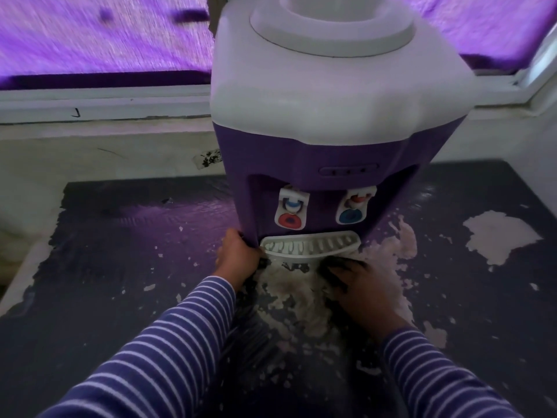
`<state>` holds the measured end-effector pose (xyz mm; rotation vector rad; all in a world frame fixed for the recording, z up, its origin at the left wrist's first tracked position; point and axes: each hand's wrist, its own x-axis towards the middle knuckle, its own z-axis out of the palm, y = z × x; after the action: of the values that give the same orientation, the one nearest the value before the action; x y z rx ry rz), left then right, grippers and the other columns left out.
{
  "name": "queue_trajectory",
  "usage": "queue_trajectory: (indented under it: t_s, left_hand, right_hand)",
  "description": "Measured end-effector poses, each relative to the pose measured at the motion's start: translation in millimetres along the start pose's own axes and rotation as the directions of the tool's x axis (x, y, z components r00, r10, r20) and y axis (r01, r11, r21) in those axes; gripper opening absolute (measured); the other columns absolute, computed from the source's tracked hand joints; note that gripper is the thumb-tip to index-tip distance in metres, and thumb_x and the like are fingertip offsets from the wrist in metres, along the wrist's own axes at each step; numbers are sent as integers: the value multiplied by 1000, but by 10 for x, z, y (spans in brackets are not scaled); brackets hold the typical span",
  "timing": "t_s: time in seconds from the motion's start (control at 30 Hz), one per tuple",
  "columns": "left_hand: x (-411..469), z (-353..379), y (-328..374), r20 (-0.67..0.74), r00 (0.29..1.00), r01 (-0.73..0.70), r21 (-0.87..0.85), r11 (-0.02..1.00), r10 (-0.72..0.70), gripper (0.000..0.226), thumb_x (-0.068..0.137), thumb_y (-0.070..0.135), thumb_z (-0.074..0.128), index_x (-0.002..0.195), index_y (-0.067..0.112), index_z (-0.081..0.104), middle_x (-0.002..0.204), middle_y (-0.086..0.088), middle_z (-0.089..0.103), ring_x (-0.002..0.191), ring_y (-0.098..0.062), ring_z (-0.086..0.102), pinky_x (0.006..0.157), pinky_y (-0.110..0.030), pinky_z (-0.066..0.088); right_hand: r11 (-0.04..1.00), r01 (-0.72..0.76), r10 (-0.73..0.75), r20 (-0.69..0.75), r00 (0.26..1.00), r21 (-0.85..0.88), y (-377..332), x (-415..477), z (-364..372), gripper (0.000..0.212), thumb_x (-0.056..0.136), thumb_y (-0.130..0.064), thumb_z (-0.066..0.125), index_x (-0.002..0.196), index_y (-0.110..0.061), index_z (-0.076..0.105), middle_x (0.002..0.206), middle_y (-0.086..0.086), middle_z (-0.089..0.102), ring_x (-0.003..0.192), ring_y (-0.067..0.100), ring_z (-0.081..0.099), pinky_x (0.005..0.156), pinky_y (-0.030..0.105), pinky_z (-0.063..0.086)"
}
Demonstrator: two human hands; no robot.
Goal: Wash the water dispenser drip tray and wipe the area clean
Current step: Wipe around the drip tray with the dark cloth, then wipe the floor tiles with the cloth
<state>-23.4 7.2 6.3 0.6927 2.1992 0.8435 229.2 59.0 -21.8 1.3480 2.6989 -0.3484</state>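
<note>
White slotted drip tray (310, 247) seated in purple dispenser (325, 164).

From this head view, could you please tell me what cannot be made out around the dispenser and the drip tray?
- Drip tray: its inside sits under the slotted grille, so water or dirt in it is unseen.
- Right hand: dark and blurred; whether it grips the tray is unclear.
- Left hand: fingertips hidden behind the dispenser corner.
- Dispenser top: cut off by the upper edge.
- Indicator panel: too small to read.
</note>
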Motion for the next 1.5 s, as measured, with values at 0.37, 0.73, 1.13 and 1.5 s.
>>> queue_trajectory:
  t_s: [0.37, 0.73, 1.13, 1.5]
  left_hand:
    - [-185, 75, -150, 13, 1000, -6, -379, 925, 12, 31, 84, -1, 64, 102, 17, 44, 97, -4, 61, 77, -14, 61, 56, -25, 51]
    - [-763, -455, -441, 264, 963, 207, -574, 792, -60, 26, 95, 34, 54, 99, 11, 66, 87, -6, 74, 78, -20, 68, 70, -31, 52]
    - [-1101, -1270, -333, -29, 990, -111, -769, 630, 139, 12, 93, 5, 53, 104, 5, 58, 100, -16, 67, 87, -23, 66, 72, -29, 56]
    - [-1674, -2559, -1029, -124, 984, -175, -732, 658, 125, 6, 93, 11, 57, 98, 7, 58, 93, -15, 66, 80, -22, 65, 63, -30, 52]
  right_hand:
    - [865, -237, 208, 113, 971, 442, -919, -63, 59, 56, 91, -22, 48, 145, -13, 36, 146, 18, 38, 129, 35, 40, 108, 39, 34]
    - [442, -121, -38, 153, 988, 889, -1633, 11, -353, 64, 83, 1, 49, 139, -30, 46, 140, 3, 50, 118, 16, 51, 81, 12, 43]
    - [420, 179, -86, -158, 984, 890, -2225, -60, -686, 36, 82, -10, 61, 102, -38, 50, 109, 0, 59, 104, 18, 59, 91, 38, 49]
    - [643, 450, -114, -503, 857, 619, -3803, -734, -659, 45, 76, -21, 67, 119, -16, 54, 119, -4, 44, 106, 10, 40, 90, 22, 36]
